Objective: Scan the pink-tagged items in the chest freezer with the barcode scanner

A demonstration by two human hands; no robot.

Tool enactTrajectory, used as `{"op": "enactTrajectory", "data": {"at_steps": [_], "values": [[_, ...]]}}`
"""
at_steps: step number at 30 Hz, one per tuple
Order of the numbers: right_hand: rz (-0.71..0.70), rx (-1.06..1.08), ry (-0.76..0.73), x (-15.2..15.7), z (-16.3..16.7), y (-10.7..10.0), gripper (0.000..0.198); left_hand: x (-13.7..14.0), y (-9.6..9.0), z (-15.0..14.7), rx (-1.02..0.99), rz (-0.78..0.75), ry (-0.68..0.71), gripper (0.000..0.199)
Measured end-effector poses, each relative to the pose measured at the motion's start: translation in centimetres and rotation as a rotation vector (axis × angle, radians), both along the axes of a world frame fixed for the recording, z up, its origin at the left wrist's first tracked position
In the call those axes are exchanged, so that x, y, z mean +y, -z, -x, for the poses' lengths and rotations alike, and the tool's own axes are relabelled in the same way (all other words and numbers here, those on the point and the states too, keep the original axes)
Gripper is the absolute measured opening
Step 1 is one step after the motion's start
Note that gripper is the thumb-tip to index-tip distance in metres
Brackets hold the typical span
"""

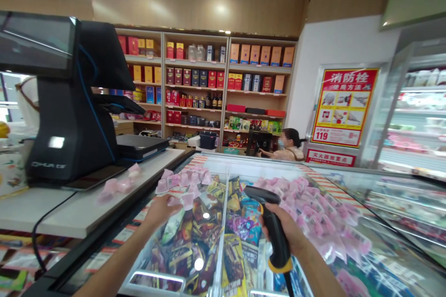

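Observation:
My right hand is wrapped round the grip of a black and yellow barcode scanner, its head pointing up and left over a glass-topped freezer. On the left, my left hand pinches a small pink plastic packet close to the glass; the fingertips are partly covered by it. Just beyond that hand, more pink packets lie in a group. A larger heap of pink packets with white labels spreads to the right of the scanner. Under the glass lie many wrapped ice creams.
A black checkout terminal stands on a white counter at the left, with several pink packets beside it and a hanging black cable. Behind the freezer, a person is near shelves of boxed goods.

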State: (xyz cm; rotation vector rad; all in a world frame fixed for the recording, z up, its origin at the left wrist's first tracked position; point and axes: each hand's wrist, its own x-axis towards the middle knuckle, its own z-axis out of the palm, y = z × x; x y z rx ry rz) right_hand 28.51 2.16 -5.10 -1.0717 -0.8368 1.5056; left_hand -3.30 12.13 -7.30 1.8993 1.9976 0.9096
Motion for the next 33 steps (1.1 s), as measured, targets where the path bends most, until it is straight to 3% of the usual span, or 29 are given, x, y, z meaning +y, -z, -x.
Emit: {"op": "enactTrajectory", "data": {"at_steps": [4,7,14,24,29,33], "values": [[0.020,0.004,-0.022,0.1,0.4,0.3,0.025,0.1,-1.5,-2.5,-0.545,-0.030,0.090,0.028],[0.015,0.001,-0.015,0.1,0.6,0.3,0.026,0.0,-2.3,-5.2,-0.875,-0.002,0.228,0.018],[-0.023,0.033,-0.019,0.0,0.5,0.0,0.027,0.6,-2.2,-11.1,-1.331,0.160,0.431,0.016],[-0.035,0.031,-0.033,0.0,0.2,0.0,0.027,2.6,-0.4,-13.7,-1.437,0.257,0.376,0.018],[-0.073,0.027,0.010,0.2,-0.4,-0.1,0.030,3.0,0.0,-14.4,-1.335,0.238,0.318,0.013],[-0.089,0.053,0.157,0.4,-1.8,-0.5,0.028,3.2,0.9,-15.9,-1.164,0.193,0.287,0.016]]}}
